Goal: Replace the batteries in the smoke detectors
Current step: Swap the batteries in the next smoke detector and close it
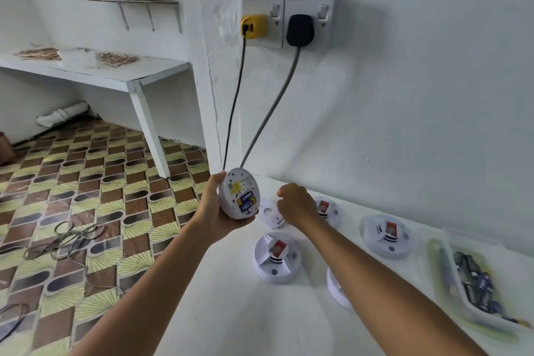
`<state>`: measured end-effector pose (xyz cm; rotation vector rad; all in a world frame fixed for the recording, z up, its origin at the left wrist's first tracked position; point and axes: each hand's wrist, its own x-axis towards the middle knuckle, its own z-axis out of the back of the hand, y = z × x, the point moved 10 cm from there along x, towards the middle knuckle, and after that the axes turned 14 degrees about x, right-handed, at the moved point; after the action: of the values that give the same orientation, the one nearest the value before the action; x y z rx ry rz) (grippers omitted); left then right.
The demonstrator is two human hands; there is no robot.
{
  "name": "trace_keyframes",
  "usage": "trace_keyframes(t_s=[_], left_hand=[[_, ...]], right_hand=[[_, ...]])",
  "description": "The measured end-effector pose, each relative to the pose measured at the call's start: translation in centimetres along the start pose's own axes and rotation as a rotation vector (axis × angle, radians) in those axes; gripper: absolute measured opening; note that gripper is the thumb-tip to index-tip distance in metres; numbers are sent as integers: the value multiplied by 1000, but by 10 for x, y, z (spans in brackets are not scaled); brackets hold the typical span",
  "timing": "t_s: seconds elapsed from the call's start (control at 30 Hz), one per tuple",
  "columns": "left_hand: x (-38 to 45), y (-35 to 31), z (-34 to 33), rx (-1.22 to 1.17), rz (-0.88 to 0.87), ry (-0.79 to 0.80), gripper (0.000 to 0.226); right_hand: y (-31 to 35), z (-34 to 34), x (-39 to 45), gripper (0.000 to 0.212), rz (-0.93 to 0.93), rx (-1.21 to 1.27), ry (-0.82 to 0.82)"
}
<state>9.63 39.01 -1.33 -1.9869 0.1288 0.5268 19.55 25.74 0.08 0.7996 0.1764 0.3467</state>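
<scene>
L hand (208, 205) grips round white plastic smoke detector (239, 193) w/ blue-yellow battery (246, 203) exposed; R hand (296, 205) curled, prob. empty—steady detector, pinch battery end, lift out.

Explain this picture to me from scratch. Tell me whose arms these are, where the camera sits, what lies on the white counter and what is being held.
No machine here: one camera, worn on a person's head, looks down at their own arms. The left hand grips a round white smoke detector, turned so its back shows, with a blue and yellow battery in its slot. The right hand, fingers curled, hovers beside it; whether it holds anything I cannot tell. On the white counter lie more detectors, a loose white cover plate, and a clear tray of batteries at the right. Two plugs sit in wall sockets above.
</scene>
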Motion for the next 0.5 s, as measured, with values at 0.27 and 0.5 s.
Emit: trace_keyframes(t_s=[0.27, 0.5], left_hand=[[-19, 36, -148, -24, -27, 77, 47], [-33, 120, -340, 31, 9, 323, 48]], right_hand=[[-43, 130, -90, 13, 79, 365, -59], [-163, 268, -175, 8, -4, 442, -161]])
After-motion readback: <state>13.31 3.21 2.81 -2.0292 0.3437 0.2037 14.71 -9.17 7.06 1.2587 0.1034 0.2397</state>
